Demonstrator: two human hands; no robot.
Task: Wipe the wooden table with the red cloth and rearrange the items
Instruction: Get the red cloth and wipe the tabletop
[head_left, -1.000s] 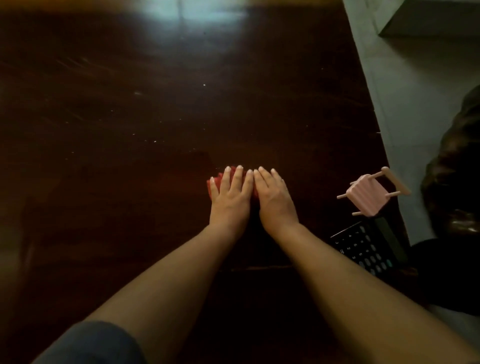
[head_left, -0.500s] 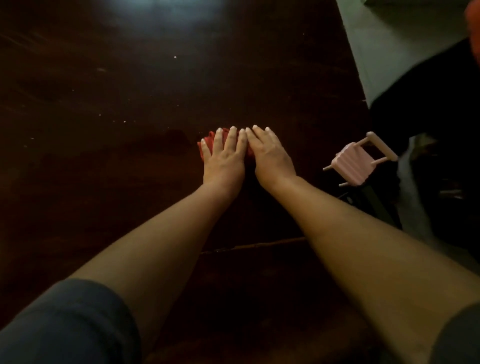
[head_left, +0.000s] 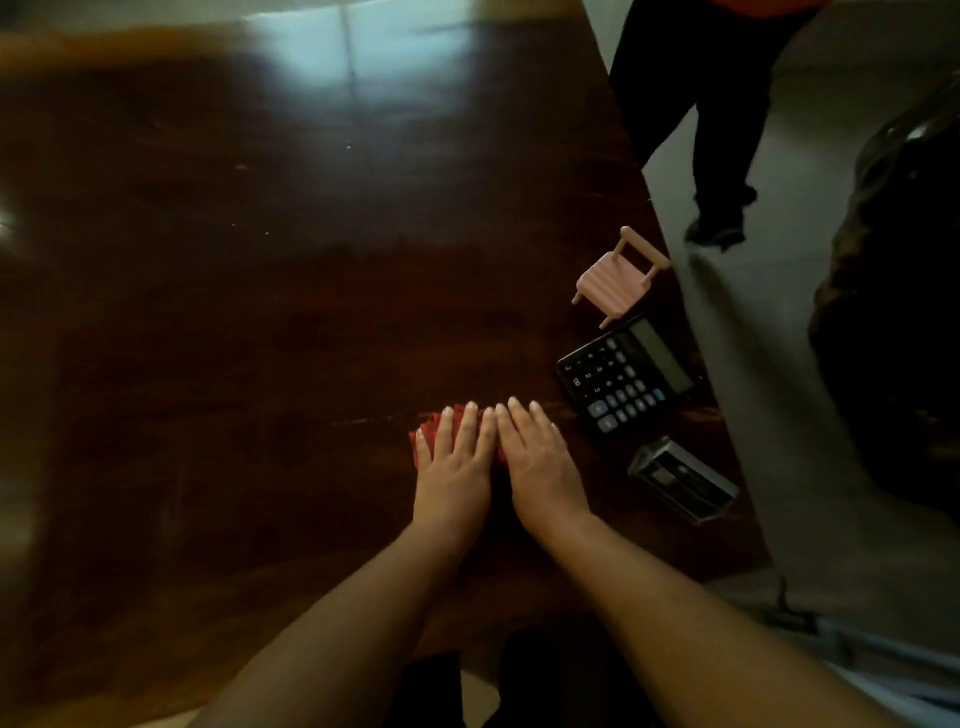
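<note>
My left hand (head_left: 457, 462) and my right hand (head_left: 540, 462) lie flat side by side, fingers straight, pressing the red cloth (head_left: 423, 434) onto the dark wooden table (head_left: 234, 338). Only the cloth's left and far edges show past my left fingers. Near the table's right edge stand a small pink toy chair (head_left: 615, 275), a black calculator (head_left: 628, 379) just in front of it, and a small clear-and-black box (head_left: 683, 480) nearer to me.
The table's right edge runs diagonally beside the three items. Beyond it is grey floor, where a person's dark trouser legs (head_left: 701, 104) stand at the upper right. A dark bulky shape (head_left: 893, 312) fills the far right.
Both hands have slid the cloth back toward me, nearer the table's front edge. The view has shifted, so the calculator and the small box now show fully.
</note>
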